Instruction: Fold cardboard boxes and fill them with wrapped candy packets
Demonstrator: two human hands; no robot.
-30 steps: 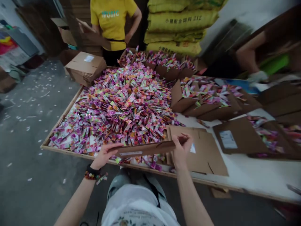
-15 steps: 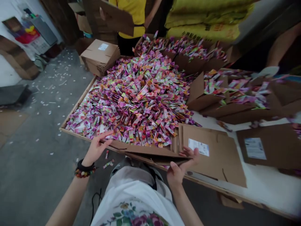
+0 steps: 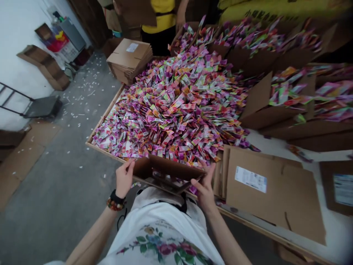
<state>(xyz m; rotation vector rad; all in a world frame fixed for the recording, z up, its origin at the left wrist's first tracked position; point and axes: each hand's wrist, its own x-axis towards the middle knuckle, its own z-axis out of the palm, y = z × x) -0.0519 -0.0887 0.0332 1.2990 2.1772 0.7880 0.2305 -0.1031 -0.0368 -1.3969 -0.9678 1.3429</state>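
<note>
Both left hand and right hand pinch a gaping carton over the table rim, floor stretching leftward

A flat, dark grey platform trolley stands on a smooth grey floor (small white scraps right of the trolley); behind the trolley rises a dim white wall.

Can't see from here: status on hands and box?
Left hand and right hand holding box by opposite ends. Box partly open. Packet pile just beyond.
</note>
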